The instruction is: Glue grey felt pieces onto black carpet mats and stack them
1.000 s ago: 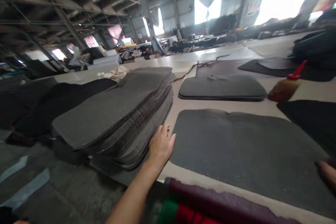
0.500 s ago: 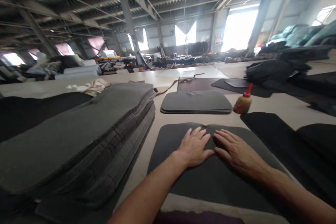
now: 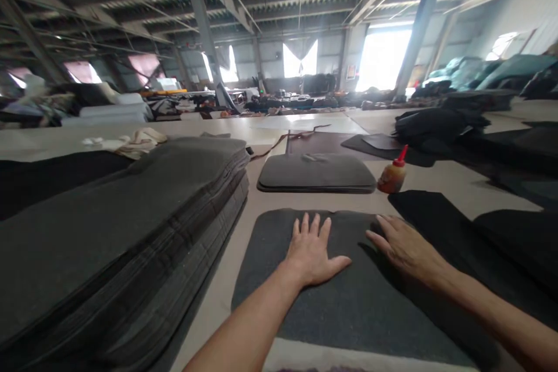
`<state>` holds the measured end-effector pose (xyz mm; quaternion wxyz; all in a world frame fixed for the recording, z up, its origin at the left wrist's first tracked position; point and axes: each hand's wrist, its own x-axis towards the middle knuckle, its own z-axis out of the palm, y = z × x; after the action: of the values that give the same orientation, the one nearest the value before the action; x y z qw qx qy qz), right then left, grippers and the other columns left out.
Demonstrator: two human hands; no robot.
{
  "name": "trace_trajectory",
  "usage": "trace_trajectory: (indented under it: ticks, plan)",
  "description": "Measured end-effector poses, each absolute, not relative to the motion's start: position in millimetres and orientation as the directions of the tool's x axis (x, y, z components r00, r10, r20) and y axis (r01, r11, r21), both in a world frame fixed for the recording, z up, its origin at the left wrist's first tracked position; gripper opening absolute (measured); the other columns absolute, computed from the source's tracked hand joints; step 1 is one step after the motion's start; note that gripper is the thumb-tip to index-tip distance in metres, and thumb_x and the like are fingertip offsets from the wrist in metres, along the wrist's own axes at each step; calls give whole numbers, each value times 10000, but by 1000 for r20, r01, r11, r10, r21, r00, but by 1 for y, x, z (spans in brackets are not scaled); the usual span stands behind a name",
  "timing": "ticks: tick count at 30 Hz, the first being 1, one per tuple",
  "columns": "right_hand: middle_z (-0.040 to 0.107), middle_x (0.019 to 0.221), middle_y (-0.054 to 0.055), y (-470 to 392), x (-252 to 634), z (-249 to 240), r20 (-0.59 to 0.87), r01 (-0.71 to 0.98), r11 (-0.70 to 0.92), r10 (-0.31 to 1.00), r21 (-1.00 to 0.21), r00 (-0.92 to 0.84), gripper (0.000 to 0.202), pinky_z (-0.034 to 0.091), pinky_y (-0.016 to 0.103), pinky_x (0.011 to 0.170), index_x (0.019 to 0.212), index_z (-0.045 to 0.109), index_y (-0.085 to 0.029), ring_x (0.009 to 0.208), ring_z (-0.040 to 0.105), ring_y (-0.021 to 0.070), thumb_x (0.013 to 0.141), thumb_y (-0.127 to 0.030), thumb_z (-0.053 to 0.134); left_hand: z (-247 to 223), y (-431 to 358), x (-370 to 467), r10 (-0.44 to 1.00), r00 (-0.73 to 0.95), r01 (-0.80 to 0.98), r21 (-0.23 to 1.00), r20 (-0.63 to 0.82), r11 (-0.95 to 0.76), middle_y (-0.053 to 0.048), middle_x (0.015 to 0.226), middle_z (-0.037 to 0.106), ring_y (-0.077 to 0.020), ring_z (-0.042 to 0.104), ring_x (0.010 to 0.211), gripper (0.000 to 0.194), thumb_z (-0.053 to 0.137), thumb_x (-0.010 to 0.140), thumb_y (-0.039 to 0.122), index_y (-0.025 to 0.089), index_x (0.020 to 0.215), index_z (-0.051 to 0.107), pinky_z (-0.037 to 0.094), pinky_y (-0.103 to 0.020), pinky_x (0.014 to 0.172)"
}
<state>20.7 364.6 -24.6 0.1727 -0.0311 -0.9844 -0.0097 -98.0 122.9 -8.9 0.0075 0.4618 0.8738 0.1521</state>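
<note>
A dark grey sheet with rounded corners (image 3: 340, 308) lies flat on the pale table (image 3: 257, 202) in front of me. My left hand (image 3: 310, 253) rests palm down on its upper middle, fingers spread and thumb pointing right. Over the sheet's right part is my right hand (image 3: 405, 247), its fingers stretched out and slightly raised, with a shadow beneath it. Neither hand grips anything. Beyond the sheet sits a small pile of grey rounded pieces (image 3: 317, 171). A bottle with a red nozzle (image 3: 392, 176) stands to the right of that pile.
A tall stack of dark grey sheets (image 3: 131, 209) fills the left side. Black pieces (image 3: 462, 238) lie at the right. Farther back are a dark bundle (image 3: 436, 128), a brown strip (image 3: 279, 142) and beige cloth (image 3: 142, 142).
My hands have moved apart. The left one has shifted slightly left with its fingers spread wider; the right one has moved right and lifted a little. The view has turned slightly right.
</note>
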Motion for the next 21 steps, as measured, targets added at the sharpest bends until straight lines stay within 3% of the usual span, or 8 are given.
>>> trace_trajectory:
  ticks: [5,8,11,14,17,21]
  plan:
    - [448,1540,147,317,-24,-3,248,-174,978,-142,-114,-958,548,320,480,1209,1493,470,-102,1467,345,276,1059,-356,252,-7,123,-97,795,-597,785,288,110,549,-142,1667,145,-389,102,1537,1137,451,813,834,117,1605,60,106,-624,1247]
    - [369,1588,146,303,-41,-11,141,-77,991,-60,-114,-988,573,295,495,1209,1522,430,-99,1475,328,281,1059,-394,266,-4,123,-96,794,-601,780,285,91,558,-120,1673,97,-379,95,1540,1141,465,817,814,102,1601,41,97,-620,1251]
    - [282,1624,158,309,-47,-15,95,108,991,115,-80,-989,672,252,522,1214,1560,354,-79,1501,262,302,1049,-512,303,-2,123,-94,794,-603,777,285,80,561,-109,1673,102,-371,88,1542,1130,479,816,803,110,1603,58,96,-610,1254]
    - [364,1575,212,317,-49,-7,94,220,972,228,-82,-969,638,297,580,1164,1507,446,-77,1470,315,350,1055,-497,283,0,123,-94,785,-615,766,291,72,574,-125,1670,107,-370,79,1543,1154,511,802,793,108,1603,42,92,-608,1254]
    - [380,1574,186,311,-45,2,126,193,977,203,-90,-971,555,288,565,1169,1497,470,-135,1475,311,324,1062,-416,270,0,124,-94,781,-621,759,298,65,579,-126,1671,95,-365,70,1545,1150,513,804,782,101,1602,42,90,-595,1257]
    - [332,1609,139,287,-36,0,139,64,980,91,-186,-986,554,215,544,1206,1522,439,-161,1503,251,298,1057,-432,304,1,126,-95,777,-626,757,297,71,582,-121,1672,97,-354,107,1543,1107,563,807,668,85,1600,56,107,-570,1262]
